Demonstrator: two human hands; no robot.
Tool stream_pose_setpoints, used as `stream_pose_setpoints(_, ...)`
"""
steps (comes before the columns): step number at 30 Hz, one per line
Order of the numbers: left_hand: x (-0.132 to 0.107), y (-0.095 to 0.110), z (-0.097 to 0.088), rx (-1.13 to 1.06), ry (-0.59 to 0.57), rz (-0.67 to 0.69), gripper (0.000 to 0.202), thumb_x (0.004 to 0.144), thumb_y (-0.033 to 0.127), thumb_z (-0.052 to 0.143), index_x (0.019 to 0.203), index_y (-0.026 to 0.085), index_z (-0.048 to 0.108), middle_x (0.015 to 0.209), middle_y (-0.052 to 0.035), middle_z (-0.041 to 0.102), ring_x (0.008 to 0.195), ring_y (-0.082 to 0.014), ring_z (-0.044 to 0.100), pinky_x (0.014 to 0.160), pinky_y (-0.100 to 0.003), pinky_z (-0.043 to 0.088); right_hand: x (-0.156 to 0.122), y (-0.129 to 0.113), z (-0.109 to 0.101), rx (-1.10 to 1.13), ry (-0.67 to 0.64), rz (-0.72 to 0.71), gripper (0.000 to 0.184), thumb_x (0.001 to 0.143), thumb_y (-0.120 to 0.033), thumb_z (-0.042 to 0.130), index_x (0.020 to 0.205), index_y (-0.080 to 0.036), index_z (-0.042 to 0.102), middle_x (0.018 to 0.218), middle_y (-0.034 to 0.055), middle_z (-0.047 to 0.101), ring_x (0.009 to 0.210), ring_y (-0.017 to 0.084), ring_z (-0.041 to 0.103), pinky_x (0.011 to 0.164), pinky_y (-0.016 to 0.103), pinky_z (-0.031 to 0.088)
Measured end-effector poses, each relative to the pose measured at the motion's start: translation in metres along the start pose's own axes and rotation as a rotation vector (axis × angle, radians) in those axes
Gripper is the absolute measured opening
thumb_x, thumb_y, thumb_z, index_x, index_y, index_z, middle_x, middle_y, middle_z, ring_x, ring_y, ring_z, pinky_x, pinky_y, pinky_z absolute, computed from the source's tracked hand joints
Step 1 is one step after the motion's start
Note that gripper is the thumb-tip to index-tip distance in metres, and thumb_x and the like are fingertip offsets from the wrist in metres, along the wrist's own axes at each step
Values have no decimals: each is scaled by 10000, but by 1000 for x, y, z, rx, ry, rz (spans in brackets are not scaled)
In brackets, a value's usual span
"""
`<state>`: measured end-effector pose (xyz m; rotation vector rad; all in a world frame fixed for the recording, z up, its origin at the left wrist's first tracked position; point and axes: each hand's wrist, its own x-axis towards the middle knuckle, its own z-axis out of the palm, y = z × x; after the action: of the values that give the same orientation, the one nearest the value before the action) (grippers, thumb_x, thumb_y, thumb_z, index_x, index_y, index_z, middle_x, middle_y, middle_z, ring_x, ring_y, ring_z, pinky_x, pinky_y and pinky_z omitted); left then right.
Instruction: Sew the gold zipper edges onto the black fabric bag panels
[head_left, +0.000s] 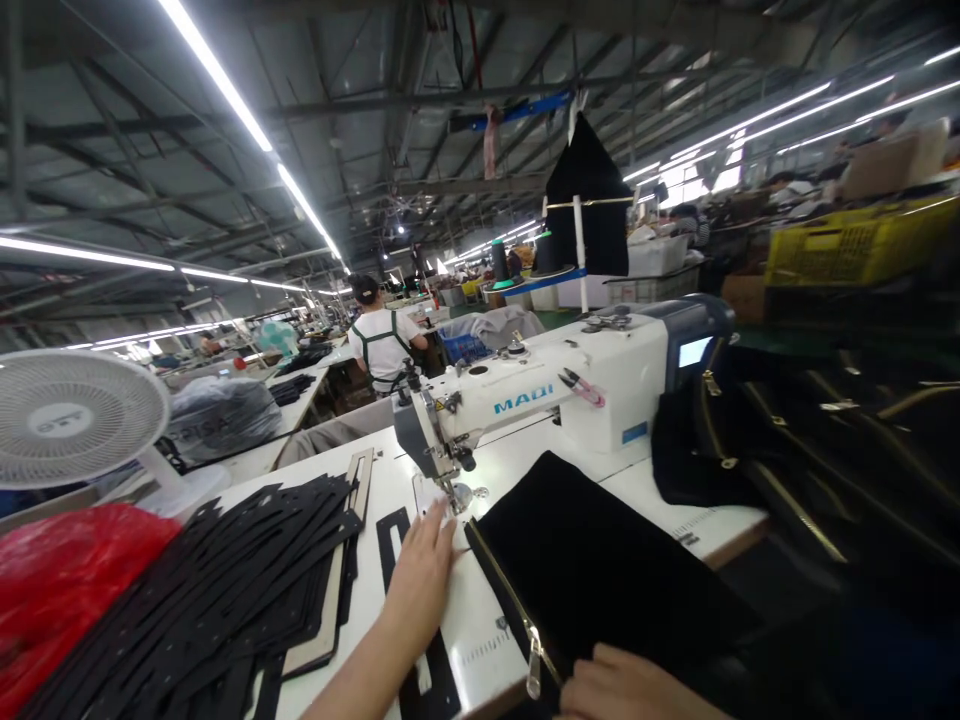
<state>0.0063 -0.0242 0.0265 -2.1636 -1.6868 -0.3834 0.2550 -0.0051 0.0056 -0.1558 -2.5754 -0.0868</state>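
My left hand (420, 580) lies flat on the white sewing table (480, 640), fingers stretched toward the needle of the white sewing machine (540, 395). Its fingertips touch the table beside the zipper edge of a black fabric piece (600, 560). This fabric spreads to the right of the needle, with a gold zipper (510, 600) along its left side and a metal pull near the table's front edge. My right hand (622, 685) rests on the near end of the black fabric, close to the zipper pull.
A pile of black cut strips (225, 590) covers the table's left side, with a red plastic bag (67, 570) and a white fan (75, 415) beyond. Black pieces with gold zippers (825, 450) are heaped at right. A person in a cap (382, 335) works at a farther table.
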Motion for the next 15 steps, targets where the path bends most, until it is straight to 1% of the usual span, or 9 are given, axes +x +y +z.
stream_pose_setpoints(1,-8,6,-1,8,-33,-83,374,928,223,308,1263,118,439,1356,-188,439,1274,-305,380,979,-565,378,6,11,-2,115,-46,79,134,873,-202,444,871,-223,576,744,-5,626,664,146,582,634,260,436)
stream_pose_setpoints(2,-13,14,-4,-5,-88,-131,452,929,313,337,1331,107,364,1409,-191,358,1317,-316,293,1017,-593,308,12,28,-7,215,-59,232,134,868,-272,476,928,-218,583,856,25,636,793,166,592,728,277,438)
stream_pose_setpoints(3,-15,23,-9,-38,-165,-143,554,915,413,368,1369,101,309,1435,-187,303,1338,-322,231,1045,-608,238,16,49,-14,266,-58,437,199,877,-319,468,993,-204,582,975,63,626,919,193,574,833,312,416)
stream_pose_setpoints(5,-13,36,-17,-132,-342,-107,735,855,567,407,1397,93,259,1453,-184,246,1353,-329,170,1071,-619,122,22,98,-22,274,-49,856,287,821,-392,518,946,-148,603,1033,135,607,990,262,548,860,362,402)
stream_pose_setpoints(6,-10,40,-20,-173,-415,-93,801,825,614,418,1404,90,240,1458,-184,223,1356,-329,152,1075,-619,76,23,122,-22,264,-68,955,302,797,-404,532,864,-120,612,957,170,618,929,296,567,806,387,422)
stream_pose_setpoints(8,1,40,-23,-224,-501,-88,896,778,667,435,1416,86,194,1470,-183,172,1363,-322,115,1081,-606,16,26,160,-14,291,-111,1067,353,795,-454,509,666,-135,589,703,135,619,702,276,603,645,366,449)
stream_pose_setpoints(10,12,33,-23,-235,-523,-93,969,734,710,449,1421,89,169,1478,-178,149,1366,-320,90,1084,-590,-28,29,182,-2,325,-120,1098,388,806,-471,480,573,-167,540,550,65,568,557,223,580,530,311,425)
stream_pose_setpoints(12,23,24,-22,-236,-524,-110,1013,698,757,444,1417,90,193,1476,-178,172,1368,-321,86,1084,-577,-60,36,192,8,329,-88,1098,349,807,-441,483,577,-181,519,534,22,552,553,191,571,510,272,405)
stream_pose_setpoints(15,31,15,-22,-247,-538,-155,1103,641,821,426,1414,70,193,1474,-195,173,1368,-331,64,1085,-568,-66,48,195,16,279,-33,1061,245,825,-364,485,677,-176,541,668,18,604,672,176,585,588,255,418)
